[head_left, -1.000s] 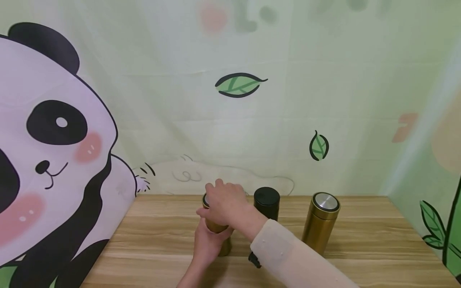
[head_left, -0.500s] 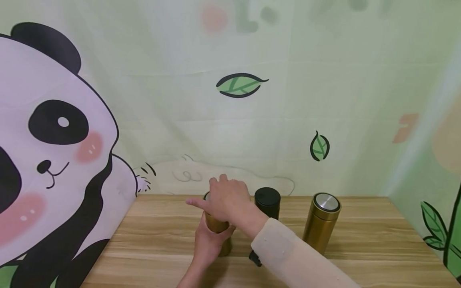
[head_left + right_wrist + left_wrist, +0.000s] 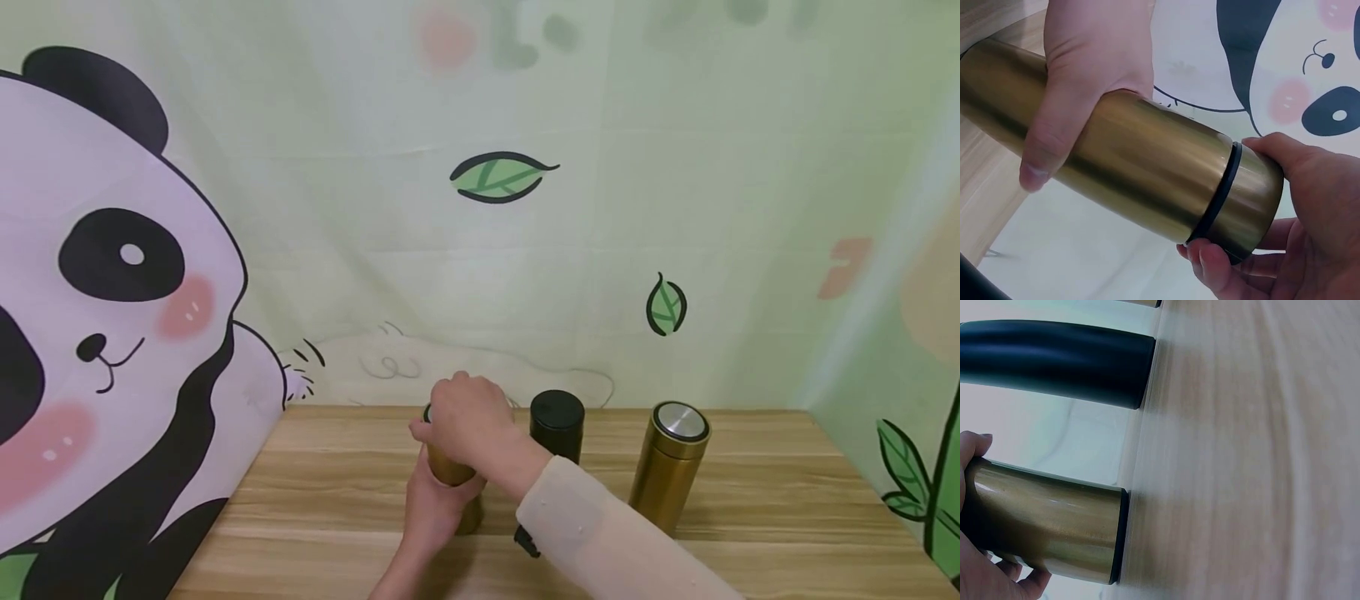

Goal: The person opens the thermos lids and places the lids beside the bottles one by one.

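A gold thermos flask [image 3: 1147, 162] stands upright on the wooden table at left of centre. My left hand [image 3: 433, 508] grips its body, thumb across the front in the right wrist view and fingers behind. From above, my right hand [image 3: 480, 423] grips the flask's gold lid [image 3: 1254, 197], thumb on one side and fingers on the other. A dark ring [image 3: 1217, 194] shows between lid and body. In the left wrist view the flask's black base [image 3: 1120, 537] touches the tabletop. My right hand hides most of the lid's top in the head view.
A black flask [image 3: 557, 421] stands just right of my hands, partly behind the right forearm. Farther right is another gold flask [image 3: 667, 467] with a silver-topped lid. A small black object [image 3: 527, 542] shows under the right sleeve. Behind the table [image 3: 315, 500] hangs a panda-printed cloth [image 3: 360, 208].
Half a second ago my right thumb stuck out to the left, off the lid; now it is back against it. My right hand has turned slightly. The left hand stays on the body.
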Tool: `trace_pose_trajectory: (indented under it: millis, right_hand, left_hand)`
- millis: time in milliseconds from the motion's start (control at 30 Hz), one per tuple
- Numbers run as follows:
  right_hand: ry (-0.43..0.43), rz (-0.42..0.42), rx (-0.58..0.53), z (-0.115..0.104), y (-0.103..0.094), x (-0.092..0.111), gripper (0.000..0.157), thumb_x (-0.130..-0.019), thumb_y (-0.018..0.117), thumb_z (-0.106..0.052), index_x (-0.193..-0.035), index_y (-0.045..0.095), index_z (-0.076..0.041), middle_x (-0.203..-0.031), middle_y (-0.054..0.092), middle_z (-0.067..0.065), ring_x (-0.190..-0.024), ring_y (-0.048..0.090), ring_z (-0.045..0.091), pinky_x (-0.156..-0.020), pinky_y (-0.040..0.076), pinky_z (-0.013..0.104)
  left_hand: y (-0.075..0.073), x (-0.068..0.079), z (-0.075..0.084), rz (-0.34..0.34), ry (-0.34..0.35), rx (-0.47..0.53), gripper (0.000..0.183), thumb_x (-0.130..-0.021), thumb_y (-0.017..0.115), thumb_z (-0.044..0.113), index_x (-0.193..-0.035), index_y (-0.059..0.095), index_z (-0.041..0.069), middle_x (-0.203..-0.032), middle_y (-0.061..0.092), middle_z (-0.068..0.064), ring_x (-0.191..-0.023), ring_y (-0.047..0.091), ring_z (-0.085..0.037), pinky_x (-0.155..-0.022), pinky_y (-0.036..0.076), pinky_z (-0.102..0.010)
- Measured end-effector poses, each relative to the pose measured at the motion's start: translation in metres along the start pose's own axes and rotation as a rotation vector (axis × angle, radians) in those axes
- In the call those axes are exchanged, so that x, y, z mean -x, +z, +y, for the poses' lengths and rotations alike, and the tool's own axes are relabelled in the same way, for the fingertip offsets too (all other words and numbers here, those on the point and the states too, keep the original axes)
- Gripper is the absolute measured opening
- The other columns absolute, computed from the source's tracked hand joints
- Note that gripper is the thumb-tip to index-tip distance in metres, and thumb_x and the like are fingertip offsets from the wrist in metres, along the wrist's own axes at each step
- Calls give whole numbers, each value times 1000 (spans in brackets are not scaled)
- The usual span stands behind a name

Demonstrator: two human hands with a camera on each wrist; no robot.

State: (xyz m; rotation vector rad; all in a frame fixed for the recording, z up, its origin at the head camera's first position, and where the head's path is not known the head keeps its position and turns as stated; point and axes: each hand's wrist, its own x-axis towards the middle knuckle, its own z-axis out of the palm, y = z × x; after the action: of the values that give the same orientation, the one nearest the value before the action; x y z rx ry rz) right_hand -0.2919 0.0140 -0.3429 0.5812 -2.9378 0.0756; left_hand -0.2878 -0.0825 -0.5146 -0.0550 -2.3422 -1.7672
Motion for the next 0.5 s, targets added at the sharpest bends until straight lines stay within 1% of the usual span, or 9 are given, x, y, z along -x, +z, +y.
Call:
trace_pose_trajectory:
  millis: [133, 300, 500]
  right_hand:
    - [-21, -31, -3, 1, -2, -1, 47, -96, 65, -57, -82, 69, -12, -85, 60, 3, -65, 55, 16, -52, 45, 28]
    - [-41, -62, -41, 4, -6, -1, 43, -96, 66, -53, -81, 68, -13, -85, 59, 3, -66, 55, 16, -52, 44, 27]
    - [-72, -85, -59, 7, -8, -1, 39, -95, 69, -51, -86, 71, -13, -86, 58, 2, -68, 56, 16, -54, 45, 27]
  left_hand:
    - [1, -1, 1, -5, -11, 10, 76, -80, 90, 38, -141, 47, 24, -119, 68, -4, -100, 65, -18, -88, 52, -37]
    - [1, -1, 1, -12, -22, 21, 75, -80, 90, 40, -140, 47, 26, -120, 67, -3, -102, 65, -19, -88, 53, -36]
    - [2, -1, 3, -7, -30, 5, 73, -81, 89, 39, -139, 49, 21, -121, 68, -4, -104, 65, -20, -89, 53, -38]
